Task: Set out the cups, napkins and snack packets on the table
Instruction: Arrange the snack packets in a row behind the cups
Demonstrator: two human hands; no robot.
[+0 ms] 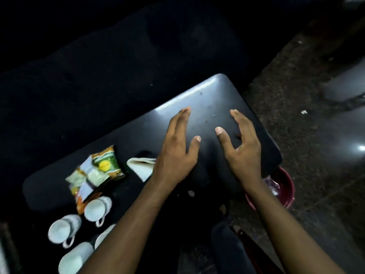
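Note:
Several white cups (97, 208) lie on their sides at the near left of the dark table (217, 91). A pile of snack packets (94, 175), green, orange and white, sits just beyond them. A folded pale napkin (141, 167) lies to the right of the packets, partly hidden by my left wrist. My left hand (177, 149) hovers over the table's middle, fingers straight and apart, holding nothing. My right hand (243, 147) is beside it to the right, fingers spread and slightly curled, also empty. A gap of bare tabletop separates both hands.
A red bowl (286, 186) with something plastic in it sits on the floor below the table's right edge. Speckled floor runs along the right. A dark seat or sofa fills the far side. Dim light and blur hide detail.

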